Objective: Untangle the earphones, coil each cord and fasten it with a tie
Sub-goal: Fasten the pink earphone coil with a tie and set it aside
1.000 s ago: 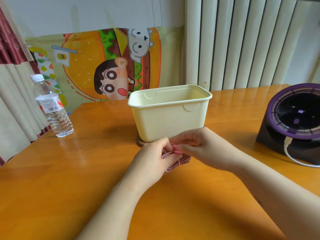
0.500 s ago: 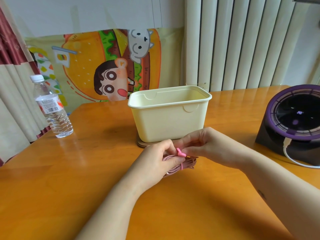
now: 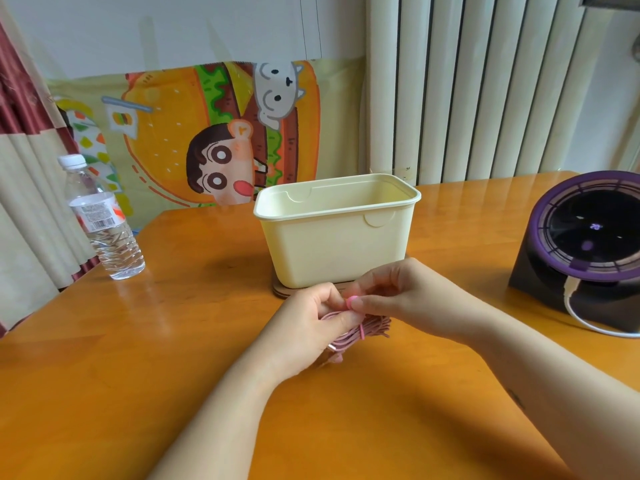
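Your left hand (image 3: pixel 304 327) holds the coiled pink earphone cord (image 3: pixel 341 341) low over the tabletop (image 3: pixel 166 341), near centre, just in front of the cream tub (image 3: pixel 339 244). I can't tell whether the coil touches the wood.

Left fingers (image 3: pixel 341 318) are curled round the bundle, thumb on top.

Your right hand (image 3: pixel 412 296) sits just right of the left. Its fingers (image 3: pixel 374 301) pinch the pink end of the tie (image 3: pixel 352 302) between thumb and forefinger, directly above the coil and touching your left thumb. The tie's thin band runs down round the coil about mid-bundle. Can't tell if it's fastened.

The cord loops fan out to the right of the band, under your right hand. A small end piece pokes out on the near side below your left hand. Too small to say whether it's a bud or a plug.

Around it:
- The tub stands open on a brown coaster (image 3: pixel 282 292).
- A water bottle (image 3: pixel 104 223) stands upright at far left, cap on.
- A purple-and-black fan (image 3: pixel 585 244) is at the right edge, with a white cable (image 3: pixel 585 322) curving off its front.
- A cartoon burger cloth (image 3: pixel 221 140) hangs behind the far edge, with vertical blinds (image 3: pixel 485 88) to its right.
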Demonstrator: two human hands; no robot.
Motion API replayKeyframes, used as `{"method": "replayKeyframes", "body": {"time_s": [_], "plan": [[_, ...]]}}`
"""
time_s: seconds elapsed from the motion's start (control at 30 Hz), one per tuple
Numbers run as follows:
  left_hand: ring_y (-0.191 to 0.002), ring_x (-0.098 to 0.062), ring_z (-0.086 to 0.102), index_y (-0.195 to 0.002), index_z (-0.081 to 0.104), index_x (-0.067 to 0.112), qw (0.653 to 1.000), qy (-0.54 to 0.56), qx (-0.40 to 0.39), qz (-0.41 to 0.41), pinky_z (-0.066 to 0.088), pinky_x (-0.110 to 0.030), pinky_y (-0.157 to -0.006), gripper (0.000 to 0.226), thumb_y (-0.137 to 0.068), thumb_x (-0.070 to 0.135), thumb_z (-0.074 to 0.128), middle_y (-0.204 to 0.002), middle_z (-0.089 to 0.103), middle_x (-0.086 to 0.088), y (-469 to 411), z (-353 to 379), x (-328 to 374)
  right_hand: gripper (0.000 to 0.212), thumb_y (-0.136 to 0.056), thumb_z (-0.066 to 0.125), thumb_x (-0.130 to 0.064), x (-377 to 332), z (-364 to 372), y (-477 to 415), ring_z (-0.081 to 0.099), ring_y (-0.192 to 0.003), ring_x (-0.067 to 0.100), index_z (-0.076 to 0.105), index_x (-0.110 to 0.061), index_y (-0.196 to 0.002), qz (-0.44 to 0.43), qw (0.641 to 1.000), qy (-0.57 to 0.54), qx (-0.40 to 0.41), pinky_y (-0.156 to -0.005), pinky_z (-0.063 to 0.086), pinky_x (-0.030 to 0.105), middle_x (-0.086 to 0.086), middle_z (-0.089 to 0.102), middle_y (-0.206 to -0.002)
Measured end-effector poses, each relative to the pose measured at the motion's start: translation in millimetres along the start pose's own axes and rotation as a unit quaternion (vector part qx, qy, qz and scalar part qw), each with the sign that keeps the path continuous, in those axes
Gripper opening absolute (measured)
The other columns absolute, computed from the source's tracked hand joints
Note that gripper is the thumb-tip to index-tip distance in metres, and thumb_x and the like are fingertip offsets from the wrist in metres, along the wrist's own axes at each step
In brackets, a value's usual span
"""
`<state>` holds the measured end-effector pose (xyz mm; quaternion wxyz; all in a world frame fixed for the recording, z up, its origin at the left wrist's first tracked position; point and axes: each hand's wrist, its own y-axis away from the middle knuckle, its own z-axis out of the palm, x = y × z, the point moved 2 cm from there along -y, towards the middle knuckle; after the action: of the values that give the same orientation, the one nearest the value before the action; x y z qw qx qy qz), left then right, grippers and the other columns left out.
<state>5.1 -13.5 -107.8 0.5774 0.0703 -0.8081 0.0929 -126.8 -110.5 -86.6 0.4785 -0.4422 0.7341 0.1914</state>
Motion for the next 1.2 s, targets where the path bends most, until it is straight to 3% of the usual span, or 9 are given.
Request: {"method": "replayKeyframes", "body": {"time_s": [0.13,0.23,0.4,0.53,0.67,0.87,1.0,1.1,1.2], "plan": [[-0.068,-0.014,0.068,-0.097,0.058,0.012,1.000,0.016,0.015,0.000,0.052,-0.027,-0.061,0.014,-0.091,0.024,0.060,-0.083,0.072,-0.001,-2.0,-2.3,-1.7,0.010,-0.089,0.065,-0.017,2.6,0.7,-0.6,0.067,-0.069,0.016,0.073,-0.012,-0.089,0.004,0.998,-0.011,0.065,-0.066,0.054,0.029,0.007,0.074,-0.079],[-0.076,-0.010,0.067,-0.104,0.059,0.021,0.994,0.099,0.038,0.012,0.054,-0.028,-0.074,0.021,-0.085,0.026,0.064,-0.094,0.068,0.002,-3.8,-9.0,-1.4,0.009,-0.090,0.064,-0.019,3.4,1.4,-1.6,0.067,-0.070,0.013,0.072,-0.014,-0.090,0.013,0.993,-0.028,0.111,-0.066,0.053,0.025,0.003,0.074,-0.080],[-0.065,-0.005,0.053,-0.100,0.054,0.023,0.997,0.008,0.024,0.073,0.048,-0.026,-0.064,0.019,-0.087,0.036,0.058,-0.072,0.057,0.014,-3.8,-4.9,-1.3,0.012,-0.088,0.065,-0.022,0.3,9.0,0.1,0.071,-0.074,0.016,0.071,-0.014,-0.092,0.000,0.994,-0.011,0.105,-0.069,0.058,0.030,0.003,0.074,-0.082],[-0.061,-0.010,0.044,-0.101,0.045,0.025,0.997,0.020,0.010,0.075,0.040,-0.032,-0.062,0.041,-0.079,0.058,0.055,-0.060,0.049,0.017,-5.3,-3.3,-3.9,0.010,-0.088,0.065,-0.022,-4.1,10.4,1.1,0.071,-0.073,0.019,0.072,-0.015,-0.091,-0.022,0.990,-0.028,0.136,-0.068,0.057,0.034,0.004,0.074,-0.079],[-0.060,0.004,0.052,-0.106,0.044,0.018,0.997,0.041,-0.005,0.066,0.041,-0.015,-0.059,0.051,-0.072,0.048,0.067,-0.067,0.059,0.021,-5.0,-1.7,-2.0,0.010,-0.084,0.070,-0.020,-1.4,15.9,-0.2,0.069,-0.067,0.019,0.073,-0.011,-0.087,-0.012,0.984,-0.091,0.152,-0.062,0.055,0.031,0.006,0.074,-0.078],[-0.058,0.000,0.052,-0.102,0.049,0.024,0.991,0.087,0.094,0.048,0.042,-0.021,-0.058,0.044,-0.069,0.040,0.074,-0.077,0.059,0.009,-8.4,-9.7,-7.6,0.048,-0.071,0.071,-0.034,4.0,10.7,-1.0,0.069,-0.092,0.021,0.060,-0.017,-0.115,0.089,0.956,-0.279,0.008,-0.077,0.057,0.035,0.006,0.070,-0.107],[-0.072,-0.006,0.066,-0.116,0.051,0.029,0.986,0.132,0.102,0.014,0.050,-0.021,-0.063,0.062,-0.060,0.037,0.077,-0.093,0.066,0.001,-7.6,-16.0,-6.7,0.028,-0.074,0.070,-0.020,4.0,13.3,-1.6,0.069,-0.081,0.019,0.064,-0.009,-0.099,0.058,0.965,-0.257,0.001,-0.068,0.055,0.026,0.009,0.070,-0.090],[-0.065,-0.018,0.060,-0.122,0.053,0.026,0.988,0.141,0.063,-0.002,0.048,-0.026,-0.056,0.069,-0.058,0.033,0.079,-0.085,0.067,-0.001,-5.6,-17.1,-4.0,0.010,-0.081,0.066,-0.012,4.6,13.4,-2.0,0.069,-0.076,0.018,0.066,-0.006,-0.089,0.040,0.966,-0.254,0.015,-0.065,0.053,0.021,0.007,0.072,-0.081],[-0.062,-0.013,0.062,-0.118,0.057,0.022,0.986,0.152,0.066,-0.009,0.044,-0.025,-0.048,0.061,-0.061,0.028,0.078,-0.087,0.067,-0.005,-5.7,-17.1,-1.2,0.016,-0.076,0.068,-0.015,5.6,11.8,-2.8,0.069,-0.074,0.020,0.064,-0.005,-0.088,0.040,0.963,-0.266,-0.005,-0.065,0.054,0.024,0.009,0.071,-0.080]]}}
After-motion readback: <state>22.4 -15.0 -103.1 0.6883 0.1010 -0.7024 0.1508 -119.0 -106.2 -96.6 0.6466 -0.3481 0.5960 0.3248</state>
